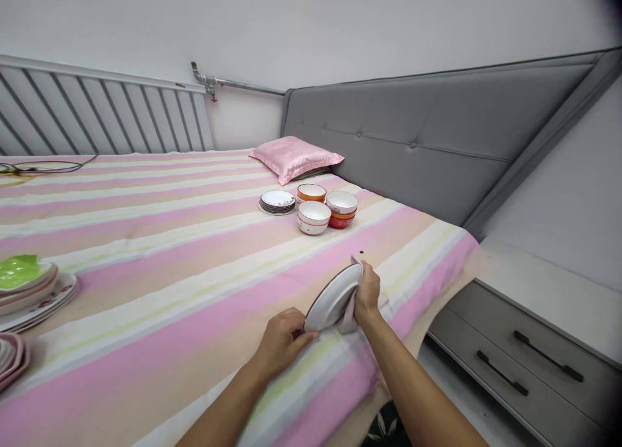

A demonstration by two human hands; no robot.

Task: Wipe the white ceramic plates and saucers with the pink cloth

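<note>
A white plate [331, 303] with a dark rim is tilted up on its edge between my two hands, just above the striped bedspread. My left hand [286, 335] pinches its lower left rim between thumb and fingers. At the upper right rim, my right hand [368, 293] is closed around a pale cloth [348, 319] pressed against the plate. The cloth hangs below the right hand and partly behind it. Which surface of the plate the right fingertips touch is hidden.
Farther up the striped bed [194, 291] are a stack of small plates [278, 201] and several bowls [313, 216]. More dishes [53, 298], topped by a green leaf-shaped one [20, 271], lie at left. A pink pillow [296, 157] rests by the headboard [389, 123]; a nightstand [549, 304] stands right.
</note>
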